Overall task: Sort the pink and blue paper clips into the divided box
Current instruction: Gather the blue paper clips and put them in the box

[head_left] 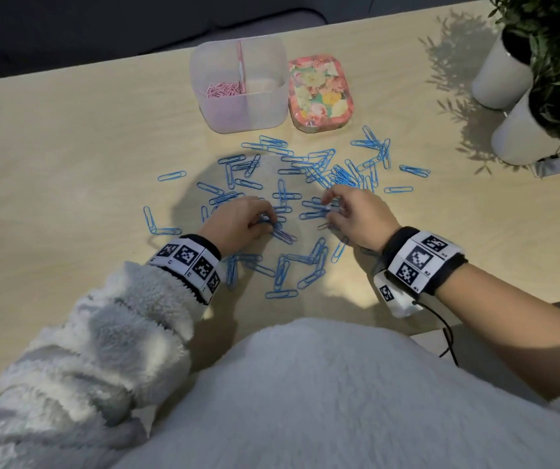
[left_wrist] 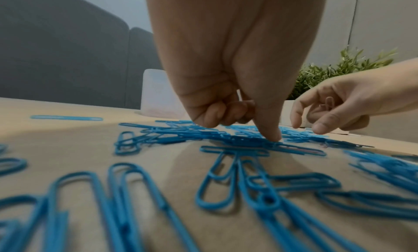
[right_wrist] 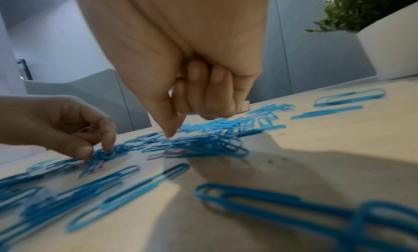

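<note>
Pale wood tabletop (head_left: 69, 157) fills my view, with my fleecy sleeve (head_left: 102, 333) nearest at seven o'clock. Just past it my left hand (head_left: 238, 221) sits low over the blue clips (head_left: 282, 198), fingers curled, forefinger and thumb tips down among them; a small pink clip (right_wrist: 87, 129) shows tucked inside its curled fingers. At one o'clock from it my right hand (head_left: 356, 216) is likewise curled, one fingertip touching the pile and a pink clip (left_wrist: 329, 102) held in its fingers. Blue clips lie scattered around both hands. Farther off at twelve o'clock stands the divided box (head_left: 238, 110), pink clips (head_left: 223, 89) in its left compartment, a flowered tin (head_left: 319, 93) just beside it, and potted plants (head_left: 542, 62) at two o'clock.
</note>
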